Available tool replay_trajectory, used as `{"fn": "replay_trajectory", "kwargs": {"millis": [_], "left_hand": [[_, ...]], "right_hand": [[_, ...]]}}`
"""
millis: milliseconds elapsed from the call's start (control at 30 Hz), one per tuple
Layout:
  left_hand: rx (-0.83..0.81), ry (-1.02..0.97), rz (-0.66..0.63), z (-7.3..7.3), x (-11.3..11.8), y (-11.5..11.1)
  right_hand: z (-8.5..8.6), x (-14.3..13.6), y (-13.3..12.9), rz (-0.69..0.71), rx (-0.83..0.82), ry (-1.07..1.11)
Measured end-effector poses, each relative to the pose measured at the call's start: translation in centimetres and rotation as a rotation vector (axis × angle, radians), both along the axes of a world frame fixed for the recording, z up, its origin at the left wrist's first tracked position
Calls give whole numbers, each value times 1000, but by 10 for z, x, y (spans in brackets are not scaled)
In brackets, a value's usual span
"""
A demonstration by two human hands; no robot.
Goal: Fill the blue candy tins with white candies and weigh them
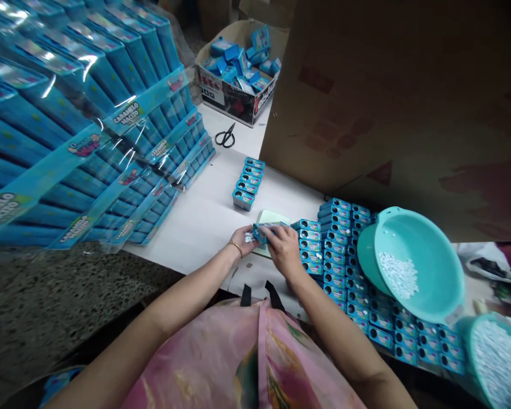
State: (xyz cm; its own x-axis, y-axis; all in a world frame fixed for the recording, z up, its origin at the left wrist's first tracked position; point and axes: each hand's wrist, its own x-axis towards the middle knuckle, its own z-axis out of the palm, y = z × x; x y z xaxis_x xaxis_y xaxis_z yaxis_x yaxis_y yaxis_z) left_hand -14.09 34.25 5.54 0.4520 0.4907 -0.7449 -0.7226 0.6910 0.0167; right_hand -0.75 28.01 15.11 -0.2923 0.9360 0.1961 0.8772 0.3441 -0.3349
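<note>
My right hand [284, 245] is wrapped round a small blue candy box [264, 230], tilted toward my other palm. Several white candies [249, 236] lie in my left hand [242, 240], which is cupped at the box's left end. Both hands are over a pale, flat scale-like device [273, 217] on the white table. Farther forward stands a short row of blue boxes [247, 183] with dark round holes in their tops. Close to the right hand, more such boxes [310, 244] stand in rows.
Shrink-wrapped blue cartons [123, 122] are stacked at left. Black scissors [225, 136] lie before a cardboard box [247, 105] of loose blue boxes. A large carton [366, 96] rises at right. A turquoise basin [434, 255] sits tilted on boxes; a tub of white candies [500, 358] stands lower right.
</note>
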Motion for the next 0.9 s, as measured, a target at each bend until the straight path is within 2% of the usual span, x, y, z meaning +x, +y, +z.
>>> {"fn": "replay_trajectory", "kwargs": {"millis": [100,233,333,400,467,567,633,733,900], "left_hand": [[22,26,9,-2,-6,1],[46,63,-3,-3,-18,-2],[38,116,-12,-3,-30,-6],[30,135,-27,-2,-39,-10],[37,147,-32,-2,-48,-15],[38,161,-13,-2,-62,-24],[17,170,3,-3,-71,-29],[0,172,13,-7,-79,-36],[30,169,15,-11,-84,-44]], "right_hand": [[-19,17,4,-176,-26,330],[-56,29,10,-311,-118,704],[-78,29,13,-381,-195,864],[-85,31,12,-405,-219,902],[-85,34,8,-398,-218,903],[-73,45,-3,-392,-156,842],[-63,52,-13,-454,-95,812],[-53,62,-27,-617,-13,847],[-51,70,-41,-754,64,855]]}}
